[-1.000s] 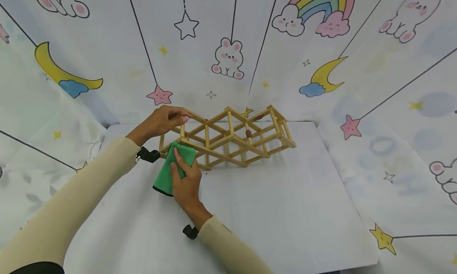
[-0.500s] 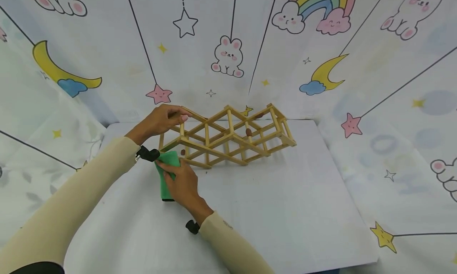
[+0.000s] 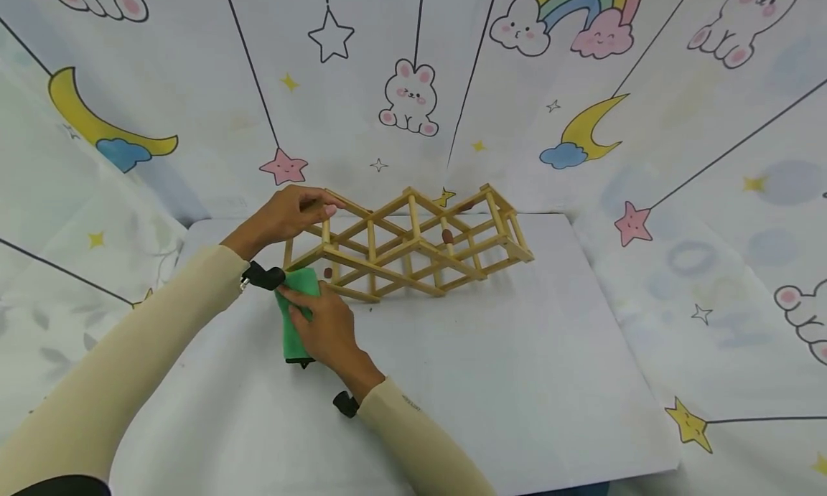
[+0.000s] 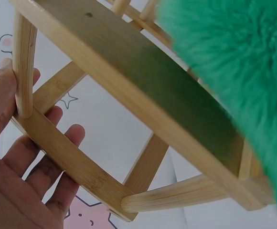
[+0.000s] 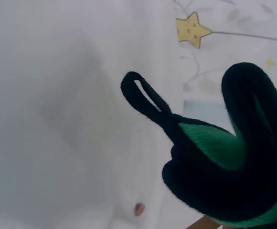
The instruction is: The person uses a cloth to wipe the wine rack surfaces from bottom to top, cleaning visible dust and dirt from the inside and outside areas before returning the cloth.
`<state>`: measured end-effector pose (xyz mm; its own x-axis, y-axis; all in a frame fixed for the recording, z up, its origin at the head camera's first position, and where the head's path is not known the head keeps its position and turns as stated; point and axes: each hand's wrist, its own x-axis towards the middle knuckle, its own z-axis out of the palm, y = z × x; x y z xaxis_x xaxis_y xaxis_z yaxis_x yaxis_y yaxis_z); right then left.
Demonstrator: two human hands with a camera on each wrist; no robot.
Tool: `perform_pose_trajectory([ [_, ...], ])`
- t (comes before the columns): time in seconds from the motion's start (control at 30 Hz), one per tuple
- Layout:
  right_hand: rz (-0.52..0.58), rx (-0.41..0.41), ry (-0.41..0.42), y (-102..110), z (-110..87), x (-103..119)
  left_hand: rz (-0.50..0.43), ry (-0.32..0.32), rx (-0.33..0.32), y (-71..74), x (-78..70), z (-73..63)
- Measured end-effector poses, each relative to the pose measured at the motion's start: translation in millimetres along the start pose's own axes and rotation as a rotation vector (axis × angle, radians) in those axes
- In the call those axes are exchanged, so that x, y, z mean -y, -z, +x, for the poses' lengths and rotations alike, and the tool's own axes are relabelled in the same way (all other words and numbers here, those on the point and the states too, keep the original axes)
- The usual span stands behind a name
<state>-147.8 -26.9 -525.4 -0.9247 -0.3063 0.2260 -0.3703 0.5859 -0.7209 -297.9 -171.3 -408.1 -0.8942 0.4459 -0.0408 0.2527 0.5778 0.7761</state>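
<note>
A folding rack of light wooden slats and round posts (image 3: 418, 243) stands spread in a lattice at the back of the table. My left hand (image 3: 284, 212) grips its upper left end; in the left wrist view, the fingers (image 4: 50, 179) lie behind a slat (image 4: 76, 162) beside a post. My right hand (image 3: 329, 324) holds a folded green cloth (image 3: 299, 331) against the rack's lower left end. Close up, the cloth's fluffy pile (image 4: 229, 62) overlaps a broad slat. Black edging and a hanging loop (image 5: 141, 98) show in the right wrist view, where the hand is hidden.
The white table (image 3: 517, 374) meets a backdrop (image 3: 362, 108) printed with rabbits, moons and stars, just behind the rack. Brown knobs (image 3: 447, 236) sit on some posts. A black wrist camera (image 3: 263, 275) on the left arm overlaps the cloth's top corner in the head view.
My right hand and the cloth have moved left and slightly down from the rack's front corner, uncovering a brown knob there. My left hand keeps its grip in the same place.
</note>
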Motion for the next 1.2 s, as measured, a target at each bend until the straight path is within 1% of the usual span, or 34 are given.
perform_pose_trajectory([
  [0.13, 0.032, -0.028, -0.231, -1.1, -7.6, -16.3, -0.009, -0.001, 0.010, 1.3, -0.8, 0.3],
  [0.17, 0.041, -0.035, -0.273, -1.5, -11.0, -20.5, -0.010, 0.000, 0.010, 2.0, -1.0, 0.0],
  [0.2, 0.051, -0.041, -0.294, -2.0, -13.7, -23.9, -0.015, 0.001, 0.010, 2.6, -1.2, -0.2],
  [0.23, 0.058, -0.047, -0.285, -2.4, -15.5, -26.0, -0.016, 0.000, 0.008, 3.2, -1.2, -0.3],
  [0.27, 0.060, -0.044, -0.250, -2.4, -16.1, -26.0, -0.016, 0.000, 0.003, 3.8, -1.2, -0.5],
  [0.4, 0.024, -0.034, -0.021, 0.4, -9.2, -14.3, -0.022, -0.015, 0.002, 3.8, -1.0, 0.2],
  [0.43, 0.014, -0.037, 0.013, 1.1, -6.2, -11.3, -0.018, -0.017, 0.002, 3.5, -0.7, 0.6],
  [0.47, 0.009, -0.041, 0.022, 2.0, -3.9, -9.0, -0.015, -0.017, 0.001, 3.2, -0.2, 0.9],
  [0.5, 0.005, -0.046, 0.004, 2.7, -2.5, -8.3, -0.017, -0.017, 0.003, 2.8, -0.2, 1.1],
  [0.53, 0.008, -0.053, -0.042, 3.4, -2.3, -8.9, -0.019, -0.015, 0.007, 2.5, -0.2, 1.2],
  [0.67, 0.024, -0.062, -0.276, 3.6, -9.9, -22.9, -0.026, -0.011, 0.016, 2.4, -1.3, 1.4],
  [0.7, 0.026, -0.060, -0.308, 4.1, -12.5, -26.0, -0.028, -0.012, 0.019, 2.5, -1.9, 1.4],
  [0.73, 0.027, -0.057, -0.322, 4.7, -14.3, -27.3, -0.028, -0.013, 0.021, 2.7, -2.3, 1.4],
  [0.77, 0.022, -0.049, -0.303, 5.5, -14.9, -27.2, -0.024, -0.016, 0.020, 3.0, -2.4, 1.5],
  [0.8, 0.021, -0.041, -0.257, 6.7, -14.3, -25.4, -0.024, -0.017, 0.019, 3.2, -2.6, 1.6],
  [0.87, 0.015, -0.020, -0.128, 9.2, -9.6, -17.9, -0.019, -0.021, 0.017, 3.4, -2.5, 1.5],
  [0.93, -0.013, 0.004, 0.001, 11.7, -2.2, -8.5, -0.012, -0.019, 0.013, 3.3, -1.8, 1.3],
  [0.97, -0.021, 0.010, 0.044, 12.7, 1.5, -5.1, -0.008, -0.017, 0.008, 3.2, -1.2, 1.1],
  [1.0, -0.025, 0.014, 0.057, 13.5, 4.2, -3.1, -0.005, -0.012, 0.005, 3.1, -0.5, 0.9],
  [1.03, -0.030, 0.020, 0.032, 14.3, 5.7, -2.2, -0.005, -0.008, 0.006, 2.8, 0.2, 0.5],
  [1.07, -0.036, 0.021, -0.012, 15.1, 5.9, -2.9, -0.004, -0.004, 0.007, 2.5, 0.7, 0.3],
  [1.17, -0.043, 0.016, -0.200, 17.1, 0.1, -12.6, 0.003, 0.005, 0.006, 2.0, 2.4, -0.4],
  [1.2, -0.053, 0.016, -0.247, 17.6, -2.7, -16.4, 0.005, 0.009, 0.006, 2.1, 2.6, -0.6],
])
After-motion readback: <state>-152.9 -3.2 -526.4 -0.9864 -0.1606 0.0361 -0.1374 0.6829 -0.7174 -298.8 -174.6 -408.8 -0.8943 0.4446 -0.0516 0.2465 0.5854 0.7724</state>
